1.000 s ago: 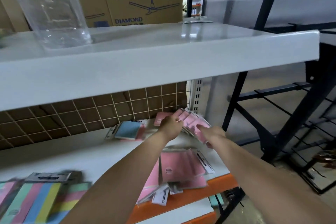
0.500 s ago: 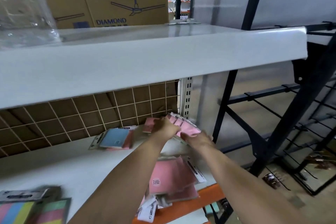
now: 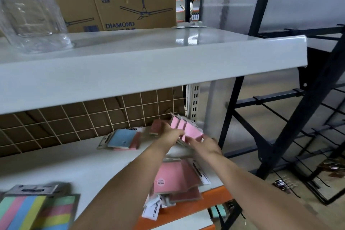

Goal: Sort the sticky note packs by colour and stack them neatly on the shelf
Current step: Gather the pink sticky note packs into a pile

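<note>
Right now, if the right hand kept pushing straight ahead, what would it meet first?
The right hand already touches the pink packs; beyond them probably the white shelf post at the back corner, though depth is unclear.

I'm looking into a shop or its stockroom — white metal shelves point(image 3: 153, 65) with an orange edge point(image 3: 186, 209), packaged sticky notes point(image 3: 123, 137) with hang tabs, a wire grid back point(image 3: 84, 117), a ceiling-fan carton point(image 3: 134, 2) above, and black display racks point(image 3: 298, 117) alongside.
</note>
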Demonstrator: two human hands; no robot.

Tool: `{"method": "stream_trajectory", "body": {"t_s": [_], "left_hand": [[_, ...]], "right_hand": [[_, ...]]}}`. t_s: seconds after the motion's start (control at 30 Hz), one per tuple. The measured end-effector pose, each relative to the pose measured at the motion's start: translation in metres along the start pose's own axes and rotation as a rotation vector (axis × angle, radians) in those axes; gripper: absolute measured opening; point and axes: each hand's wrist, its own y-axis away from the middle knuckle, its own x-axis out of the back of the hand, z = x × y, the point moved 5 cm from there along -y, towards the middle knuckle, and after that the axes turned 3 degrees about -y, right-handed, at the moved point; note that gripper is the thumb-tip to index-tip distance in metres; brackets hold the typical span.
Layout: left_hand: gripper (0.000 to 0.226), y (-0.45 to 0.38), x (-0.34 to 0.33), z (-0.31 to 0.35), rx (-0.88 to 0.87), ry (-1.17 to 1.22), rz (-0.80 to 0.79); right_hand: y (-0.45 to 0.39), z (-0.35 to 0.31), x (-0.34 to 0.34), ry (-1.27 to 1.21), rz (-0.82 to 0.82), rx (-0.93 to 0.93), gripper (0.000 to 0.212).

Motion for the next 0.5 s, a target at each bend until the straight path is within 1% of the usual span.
{"method": "stream_trajectory", "body": {"t_s": [0.07,0.13,0.2,0.23,0.27,0.3,0.33,0.37,0.4,0.47,0.5], "left_hand": [[0.067,0.005,0.007,-0.001,-0.008,0.084,0.020],[0.061,0.016,0.017,0.000,-0.002,0.208,0.016],[0.064,0.025,0.029,0.002,0.013,0.244,0.015],[0.062,0.031,0.035,0.001,0.029,0.245,0.021],[0.062,0.035,0.040,-0.002,0.054,0.273,0.028],[0.053,0.040,0.044,-0.006,0.081,0.338,0.020],[0.038,0.048,0.048,-0.010,0.109,0.427,0.008],[0.023,0.059,0.052,-0.015,0.130,0.488,0.009],[0.015,0.066,0.056,-0.019,0.134,0.528,0.026],[0.021,0.076,0.064,-0.031,0.113,0.518,0.026],[0.024,0.080,0.069,-0.038,0.107,0.494,0.033]], "right_hand": [[0.008,-0.005,0.002,-0.115,0.005,0.039,0.059],[0.018,-0.012,0.002,-0.300,-0.013,0.060,0.067],[0.029,-0.021,0.000,-0.542,-0.073,0.059,0.065],[0.034,-0.026,-0.002,-0.642,-0.107,0.056,0.063],[0.037,-0.029,-0.003,-0.696,-0.130,0.060,0.063],[0.040,-0.032,-0.004,-0.717,-0.145,0.065,0.064],[0.042,-0.034,-0.005,-0.717,-0.164,0.072,0.063],[0.046,-0.037,-0.006,-0.721,-0.189,0.076,0.061],[0.049,-0.038,-0.007,-0.722,-0.215,0.079,0.056],[0.057,-0.038,-0.010,-0.710,-0.278,0.070,0.041],[0.061,-0.038,-0.012,-0.687,-0.310,0.072,0.037]]}}
